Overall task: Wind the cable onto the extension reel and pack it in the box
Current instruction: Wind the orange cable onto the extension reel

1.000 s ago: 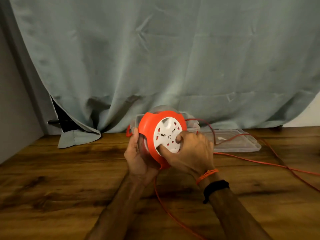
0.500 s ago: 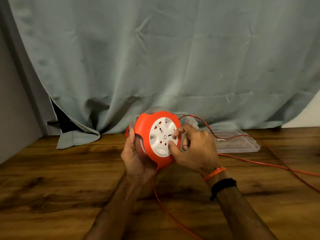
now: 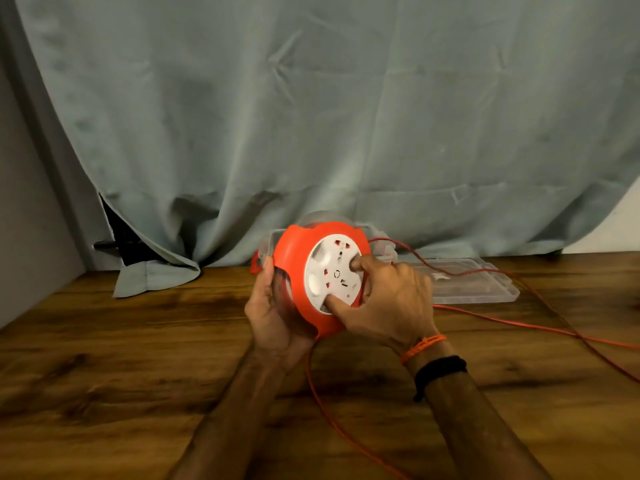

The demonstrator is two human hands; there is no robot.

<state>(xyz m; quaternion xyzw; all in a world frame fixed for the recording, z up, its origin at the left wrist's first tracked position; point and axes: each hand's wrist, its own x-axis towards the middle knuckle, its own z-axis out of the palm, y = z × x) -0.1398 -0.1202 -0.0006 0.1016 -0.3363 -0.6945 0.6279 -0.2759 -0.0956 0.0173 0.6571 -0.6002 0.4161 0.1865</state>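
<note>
I hold an orange extension reel (image 3: 294, 258) with a white socket face (image 3: 332, 271) upright above the wooden table (image 3: 138, 358). My left hand (image 3: 273, 313) cups its left side and underside. My right hand (image 3: 384, 303) presses thumb and a fingertip into recesses of the white face. A thin orange cable (image 3: 332, 420) drops from the reel's bottom toward the near edge; more cable (image 3: 519, 323) runs off to the right across the table. Behind the reel stands a clear plastic box (image 3: 381, 237), mostly hidden.
A clear flat lid (image 3: 485, 289) lies on the table right of the reel, with cable crossing it. A grey-green curtain (image 3: 311, 116) hangs along the back, its hem resting on the table at left. A grey wall (image 3: 20, 202) bounds the left side.
The white socket face has turned under my right hand's fingers, which shifted their hold on it. The cable loop at the right has dropped lower and pulled in. My left hand stayed put.
</note>
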